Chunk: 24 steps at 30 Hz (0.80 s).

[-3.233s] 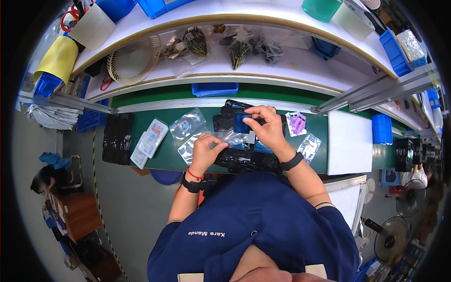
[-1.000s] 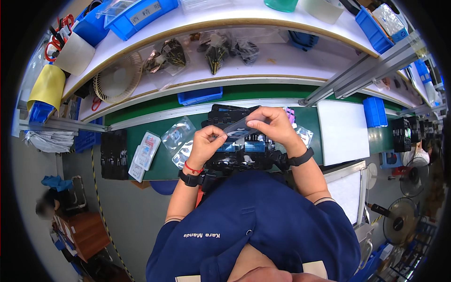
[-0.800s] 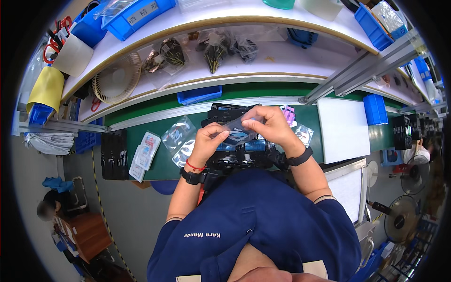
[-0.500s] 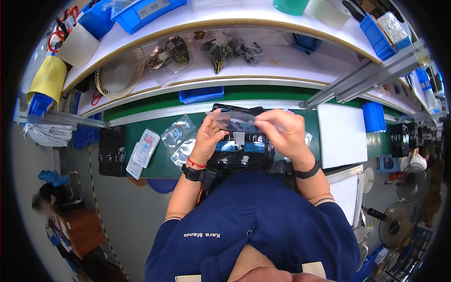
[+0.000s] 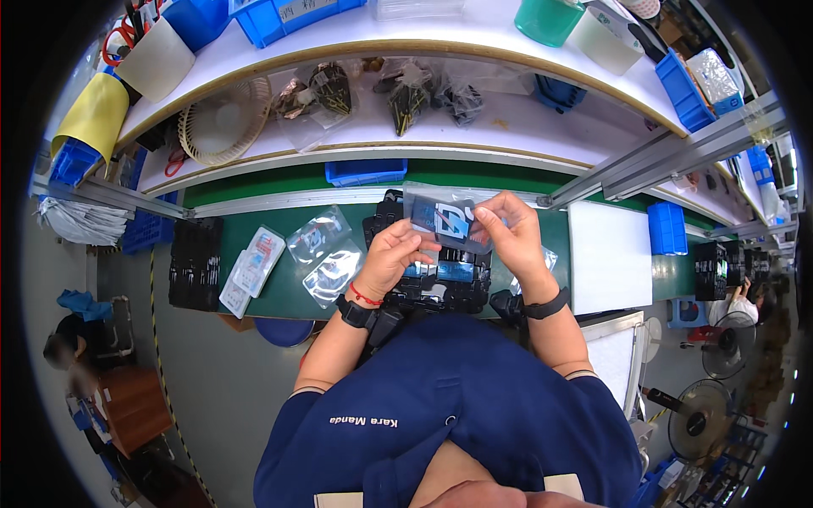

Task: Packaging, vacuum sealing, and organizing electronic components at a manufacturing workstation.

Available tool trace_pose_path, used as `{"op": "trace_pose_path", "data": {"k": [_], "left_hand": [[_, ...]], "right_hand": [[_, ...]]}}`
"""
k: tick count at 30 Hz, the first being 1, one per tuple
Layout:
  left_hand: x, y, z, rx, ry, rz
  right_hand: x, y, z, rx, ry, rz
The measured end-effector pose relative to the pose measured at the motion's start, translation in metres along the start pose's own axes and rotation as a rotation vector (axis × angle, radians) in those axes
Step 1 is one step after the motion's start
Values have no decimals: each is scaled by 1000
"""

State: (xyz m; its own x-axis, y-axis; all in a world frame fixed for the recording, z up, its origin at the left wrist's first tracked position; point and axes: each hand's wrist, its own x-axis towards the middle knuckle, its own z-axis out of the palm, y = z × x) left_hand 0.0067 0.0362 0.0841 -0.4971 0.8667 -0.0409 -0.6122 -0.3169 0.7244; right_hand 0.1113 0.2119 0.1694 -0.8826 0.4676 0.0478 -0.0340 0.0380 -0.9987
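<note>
A clear plastic pouch with dark, blue and white printing is held up over the bench. My right hand pinches its right edge between thumb and fingers. At its lower left side, my left hand grips the edge, fingers partly behind the film. Below the hands sits a black tray with blue-faced items in it, partly hidden by the pouch and hands. To the left lie more clear pouches with printing. Farther left are white printed packs, overlapping on the green bench.
Stacked black trays stand at the bench's left end. On the right lies a white board, with a blue bin beyond. A shelf above carries bagged parts and a round basket. A person is at lower left.
The pouch has turned from nearly edge-on to facing me, showing its printing. My left hand has shifted right and lower along it; the right hand still holds its right edge.
</note>
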Motion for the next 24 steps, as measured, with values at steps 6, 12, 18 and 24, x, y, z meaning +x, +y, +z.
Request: {"op": "trace_pose_path", "data": {"k": [6,12,18,24], "left_hand": [[-2,-2,1,120,89,3],[-2,4,4,-12,101,7],[0,1,2,69,143,-1],[1,3,2,-37,185,-77]], "right_hand": [[-3,-5,-4,-41,-69,91],[-2,3,-12,-142,-162,79],[2,-21,-12,-317,-239,73],[4,-19,-4,-402,-146,0]]}}
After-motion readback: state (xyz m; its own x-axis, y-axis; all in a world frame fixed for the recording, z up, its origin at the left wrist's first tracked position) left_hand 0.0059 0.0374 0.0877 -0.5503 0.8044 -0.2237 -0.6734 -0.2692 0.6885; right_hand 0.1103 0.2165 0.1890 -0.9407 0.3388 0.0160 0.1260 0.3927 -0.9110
